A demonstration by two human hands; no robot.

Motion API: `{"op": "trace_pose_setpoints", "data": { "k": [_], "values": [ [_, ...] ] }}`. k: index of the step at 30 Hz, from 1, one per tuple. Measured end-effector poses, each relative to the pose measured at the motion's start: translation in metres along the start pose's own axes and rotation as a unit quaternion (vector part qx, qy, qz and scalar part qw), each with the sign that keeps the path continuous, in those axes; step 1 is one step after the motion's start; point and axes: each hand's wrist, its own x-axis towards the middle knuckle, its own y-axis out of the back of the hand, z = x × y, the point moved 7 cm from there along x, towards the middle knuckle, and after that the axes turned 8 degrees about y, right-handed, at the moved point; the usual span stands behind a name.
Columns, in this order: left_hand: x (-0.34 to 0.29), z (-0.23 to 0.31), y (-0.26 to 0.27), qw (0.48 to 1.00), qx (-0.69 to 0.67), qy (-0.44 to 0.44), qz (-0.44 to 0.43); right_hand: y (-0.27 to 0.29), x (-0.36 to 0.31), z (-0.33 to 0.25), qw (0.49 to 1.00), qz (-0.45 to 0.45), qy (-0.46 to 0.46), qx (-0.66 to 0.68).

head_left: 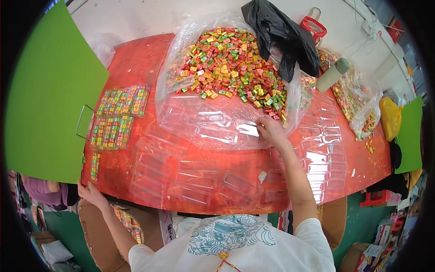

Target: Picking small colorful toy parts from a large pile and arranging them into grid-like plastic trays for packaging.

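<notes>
My right hand reaches over the clear plastic bag. Its bent fingers grip the end of a narrow clear plastic tray, just below a heap of small wrapped candies in red, yellow, green and orange. More clear trays lie beside it on the bag. At the table's left front edge is my left hand, fingers apart and holding nothing. A short filled strip of candies lies just beyond it. Farther back, several filled trays sit side by side.
Clear trays cover much of the red table. Green panels stand at both sides. A black bag, a pale green bottle and another candy bag are at the back right. Below the left edge is a cardboard box.
</notes>
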Motion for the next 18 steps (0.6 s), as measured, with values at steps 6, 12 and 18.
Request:
{"op": "trace_pose_setpoints", "data": {
  "k": [6,12,18],
  "values": [
    [-0.109,0.191,-0.063,0.913,-0.188,-0.254,-0.259,0.007,0.030,-0.058,0.977,0.077,0.064,-0.191],
    [-0.246,0.303,-0.161,0.774,-0.103,-0.484,-0.394,-0.040,0.064,-0.089,0.978,0.088,0.061,-0.181],
    [-0.288,0.309,-0.199,0.728,-0.019,-0.542,-0.420,-0.034,0.064,-0.066,0.987,0.083,0.035,-0.134]
  ]
}}
